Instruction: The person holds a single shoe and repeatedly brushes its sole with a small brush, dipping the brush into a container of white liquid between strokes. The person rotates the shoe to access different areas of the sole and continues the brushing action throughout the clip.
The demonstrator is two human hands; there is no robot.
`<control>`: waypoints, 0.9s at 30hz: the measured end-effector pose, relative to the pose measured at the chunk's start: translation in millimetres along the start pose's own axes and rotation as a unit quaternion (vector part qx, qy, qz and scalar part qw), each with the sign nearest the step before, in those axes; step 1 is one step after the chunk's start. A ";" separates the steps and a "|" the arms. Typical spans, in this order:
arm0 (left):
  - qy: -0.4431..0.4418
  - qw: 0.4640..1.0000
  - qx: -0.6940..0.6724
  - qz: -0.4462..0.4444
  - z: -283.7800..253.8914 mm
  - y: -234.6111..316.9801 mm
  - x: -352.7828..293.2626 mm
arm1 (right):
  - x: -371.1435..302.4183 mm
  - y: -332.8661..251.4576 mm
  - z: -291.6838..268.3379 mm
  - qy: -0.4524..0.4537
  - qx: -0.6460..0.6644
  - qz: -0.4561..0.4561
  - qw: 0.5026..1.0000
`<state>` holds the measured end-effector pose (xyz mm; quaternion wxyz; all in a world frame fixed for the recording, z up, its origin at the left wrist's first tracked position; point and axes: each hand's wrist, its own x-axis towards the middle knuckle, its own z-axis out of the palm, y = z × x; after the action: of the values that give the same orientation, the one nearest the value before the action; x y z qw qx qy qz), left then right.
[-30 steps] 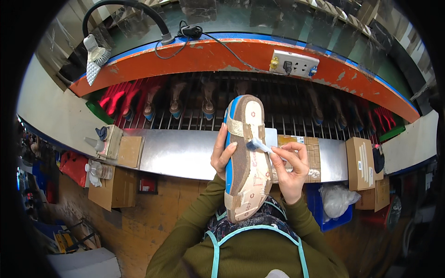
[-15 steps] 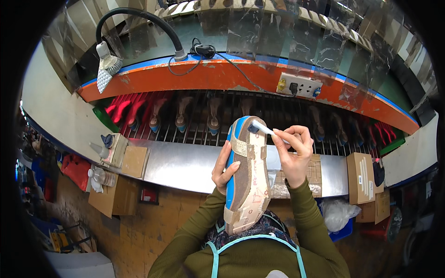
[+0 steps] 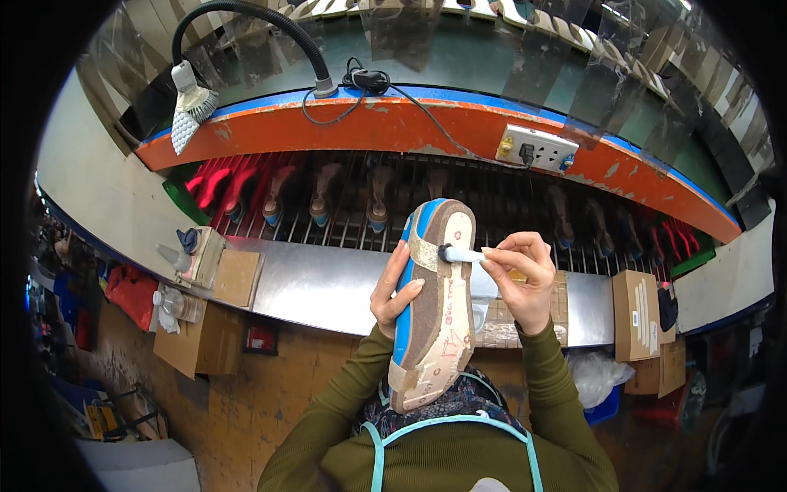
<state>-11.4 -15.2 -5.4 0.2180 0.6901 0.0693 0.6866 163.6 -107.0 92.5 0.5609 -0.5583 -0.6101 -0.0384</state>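
A lasted shoe [image 3: 433,328] with a blue side, brown felt-like edge and pale bottom board is held sole-up in front of my body, toe pointing away. My left hand [image 3: 393,289] wraps its left side, thumb lying on the brown edge. My right hand [image 3: 525,279] pinches the white handle of a small dark-bristled brush [image 3: 466,255]. The bristles touch the bottom near a light cross-strap at the forefoot. What my left fingertips grip underneath is hidden by the shoe.
Beyond a metal ledge [image 3: 320,287], several shoes hang over a bar rack [image 3: 352,205] with a red glow at both ends. A black gooseneck [image 3: 246,10] and a socket strip [image 3: 537,149] sit along the orange beam [image 3: 328,131]. Cardboard boxes [image 3: 638,316] stand at right and left.
The brush has moved from the toe edge down to the forefoot, near the cross-strap, its handle now lying flatter. The shoe has shifted slightly left; both hands keep their holds.
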 end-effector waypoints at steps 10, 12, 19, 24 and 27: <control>-0.007 1.000 0.005 -0.023 3.0 3.7 -6.3 | -15.8 0.4 -13.5 -0.015 -0.071 -0.059 0.996; -0.006 1.000 0.001 -0.022 3.7 2.3 -7.0 | -14.5 3.0 -20.0 -0.052 -0.014 -0.029 0.998; 0.033 0.999 0.019 -0.008 6.0 -2.5 -5.5 | -45.0 -10.4 -21.5 -0.056 -0.014 0.032 0.998; 0.037 0.999 0.031 -0.003 5.1 -6.1 -4.1 | -66.1 -27.1 -20.9 -0.051 0.131 0.123 0.982; 0.032 0.999 0.016 0.002 5.4 -7.0 -5.6 | -55.3 -29.4 -17.1 -0.036 0.088 0.129 0.987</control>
<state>-5.0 -12.2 -13.1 0.2029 0.6717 0.0858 0.7073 139.3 -164.7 75.6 0.5859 -0.5818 -0.5538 0.1075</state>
